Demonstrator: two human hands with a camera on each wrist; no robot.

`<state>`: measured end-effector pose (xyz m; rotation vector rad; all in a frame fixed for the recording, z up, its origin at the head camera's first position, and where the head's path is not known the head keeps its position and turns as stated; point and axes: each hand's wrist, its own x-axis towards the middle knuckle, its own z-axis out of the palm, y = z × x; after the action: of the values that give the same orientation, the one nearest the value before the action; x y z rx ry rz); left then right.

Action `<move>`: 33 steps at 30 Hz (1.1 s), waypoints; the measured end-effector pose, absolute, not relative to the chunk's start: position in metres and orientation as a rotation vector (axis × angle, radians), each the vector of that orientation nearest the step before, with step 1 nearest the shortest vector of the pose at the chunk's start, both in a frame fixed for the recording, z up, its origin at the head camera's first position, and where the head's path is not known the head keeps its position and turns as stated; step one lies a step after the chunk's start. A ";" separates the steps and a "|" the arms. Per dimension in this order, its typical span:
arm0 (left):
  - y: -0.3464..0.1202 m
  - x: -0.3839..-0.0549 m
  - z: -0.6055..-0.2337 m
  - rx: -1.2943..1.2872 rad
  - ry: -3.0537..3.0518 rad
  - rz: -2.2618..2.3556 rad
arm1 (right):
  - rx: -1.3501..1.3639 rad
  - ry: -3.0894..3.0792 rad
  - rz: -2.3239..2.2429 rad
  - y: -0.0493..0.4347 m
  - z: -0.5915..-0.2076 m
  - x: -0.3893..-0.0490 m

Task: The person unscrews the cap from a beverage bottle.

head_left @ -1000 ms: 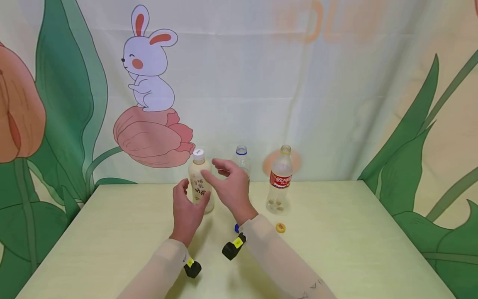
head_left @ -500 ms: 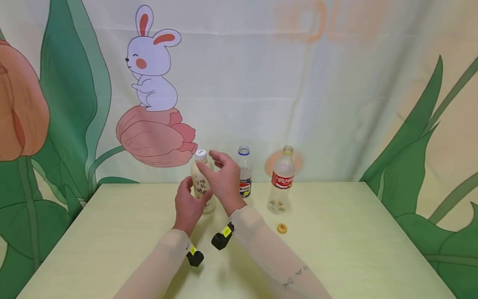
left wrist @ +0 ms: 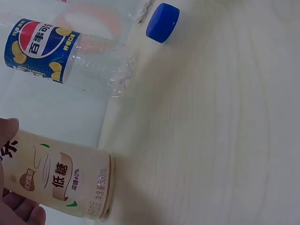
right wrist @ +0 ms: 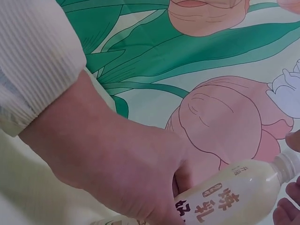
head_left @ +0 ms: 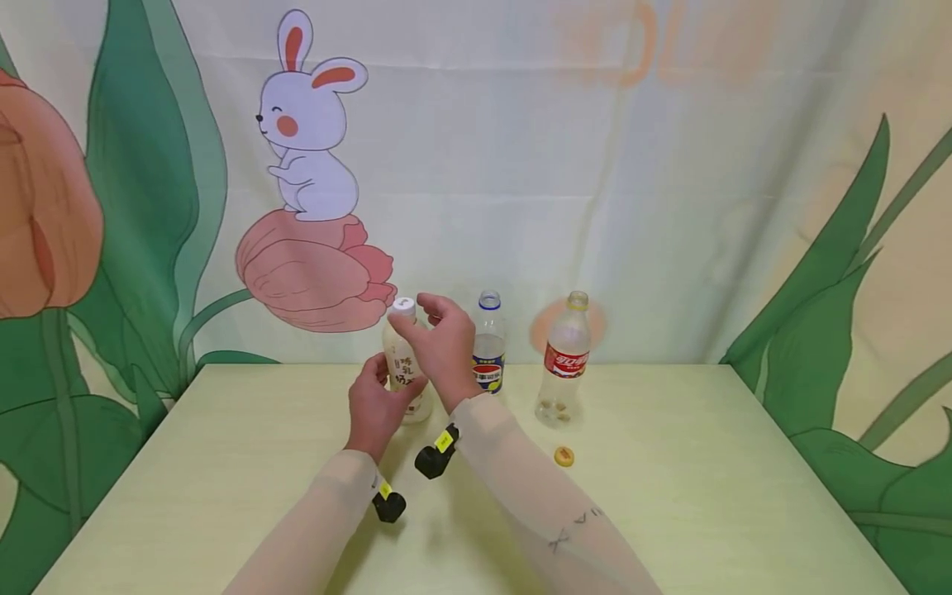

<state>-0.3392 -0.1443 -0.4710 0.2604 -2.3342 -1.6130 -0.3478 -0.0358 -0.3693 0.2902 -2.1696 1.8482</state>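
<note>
Upright on the table stands a cream-coloured milk tea bottle with a white cap on its neck. My left hand grips its lower body, thumb in front and fingers round the far side, as the left wrist view also shows. At the top, my right hand has its thumb beside the cap and its fingers on the other side. In the right wrist view some gap shows between those fingers and the bottle neck; the cap is partly cut off there.
An uncapped clear bottle with a blue label stands just right of the right hand. Farther right is an uncapped red-labelled bottle, with a yellow cap before it. A blue cap lies on the table.
My left hand has closed round the lower bottle. My right hand has moved up and left to the cap, uncovering the blue-labelled bottle; its forearm now hides the blue cap in the head view.
</note>
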 end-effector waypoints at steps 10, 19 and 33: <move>-0.148 -0.338 -0.474 0.260 -2.343 -1.632 | 0.323 -2.150 1.847 -0.043 -0.371 -0.350; -0.142 -0.328 -0.469 0.235 -2.316 -1.641 | 0.344 -2.174 1.792 -0.037 -0.365 -0.351; -0.130 -0.298 -0.460 0.153 -2.312 -1.620 | 0.447 -2.230 1.723 -0.008 -0.351 -0.326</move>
<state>-0.2982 -0.1299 -0.4604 0.1526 -2.3125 -1.6202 -0.3259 -0.0078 -0.3514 0.4473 -2.2297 1.7230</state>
